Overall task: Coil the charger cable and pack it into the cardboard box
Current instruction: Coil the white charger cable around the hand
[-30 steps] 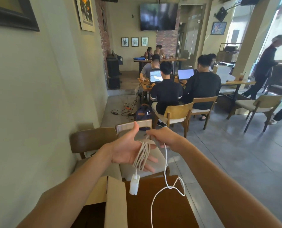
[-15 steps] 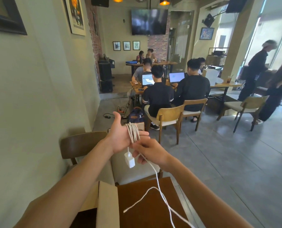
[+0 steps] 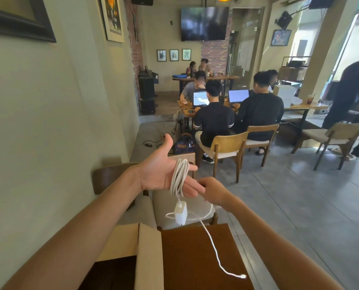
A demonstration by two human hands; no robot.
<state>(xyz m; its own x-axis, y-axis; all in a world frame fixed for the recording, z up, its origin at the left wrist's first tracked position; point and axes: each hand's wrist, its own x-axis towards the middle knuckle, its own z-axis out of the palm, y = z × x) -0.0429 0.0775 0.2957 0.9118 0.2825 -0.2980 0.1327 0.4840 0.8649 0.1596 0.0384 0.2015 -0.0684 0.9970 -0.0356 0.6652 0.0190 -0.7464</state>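
Note:
My left hand (image 3: pixel 164 174) is held out flat, palm up, fingers apart. Several turns of the white charger cable (image 3: pixel 179 177) are wound around its fingers. The white charger brick (image 3: pixel 180 213) dangles just below that hand. My right hand (image 3: pixel 213 192) sits at the left fingertips, closed on the cable. From there the loose cable loops down under the brick and trails over the brown table (image 3: pixel 195 258). Its plug end (image 3: pixel 243 276) lies near the table's right edge. The open cardboard box (image 3: pixel 149 254) stands on the table at the lower left, beneath my left forearm.
A padded wooden chair (image 3: pixel 109 174) stands just beyond the table against the left wall. Further off, several people sit at laptops on wooden chairs (image 3: pixel 226 147). A person (image 3: pixel 354 97) walks at the far right. Grey tiled floor stretches to the right.
Another turn of cable has gone onto my left hand. My right hand has moved from under the coil to the left fingertips. The loose tail is shorter and its plug end now lies on the table.

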